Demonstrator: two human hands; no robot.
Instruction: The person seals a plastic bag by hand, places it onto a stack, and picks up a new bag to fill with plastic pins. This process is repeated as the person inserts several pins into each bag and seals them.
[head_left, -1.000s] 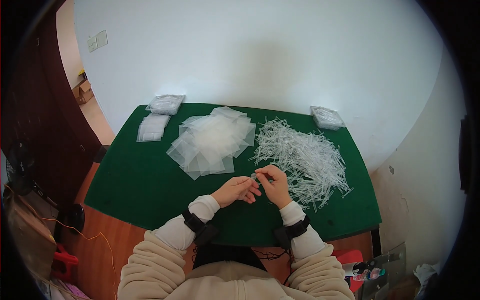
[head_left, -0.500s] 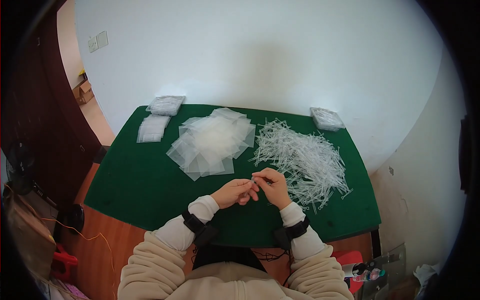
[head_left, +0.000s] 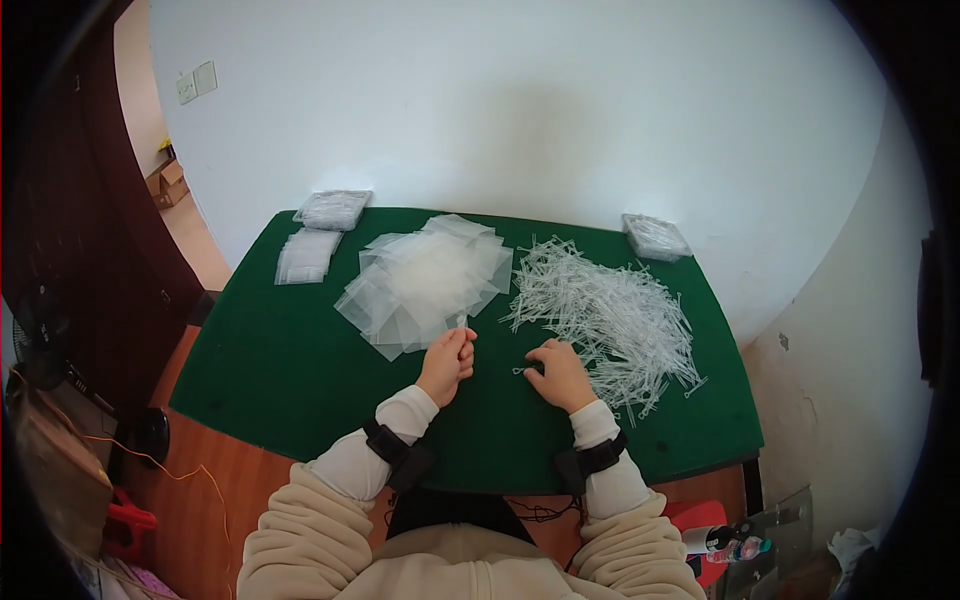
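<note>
My left hand (head_left: 447, 365) is closed in a fist-like grip at the near edge of the heap of clear bags (head_left: 425, 280). A small clear piece (head_left: 462, 321) pokes up from its fingertips and looks like the end of a thin looped plastic stick; how many it holds is hidden. My right hand (head_left: 564, 378) rests low over the table beside the big pile of clear looped sticks (head_left: 610, 310), its thumb and forefinger apart. A single stick with a ring end (head_left: 518, 371) shows between those two fingertips, apparently on the cloth.
The table has a green cover (head_left: 270, 370). At its back left are a packed clear bag of sticks (head_left: 334, 210) and a small stack of flat bags (head_left: 308, 256). Another packed bag (head_left: 656, 238) stands at the back right against the white wall (head_left: 520, 110).
My hands have parted. The left moved forward toward the bags, with a clear piece upright in its fingers; the right moved right toward the stick pile, its fingers apart.
</note>
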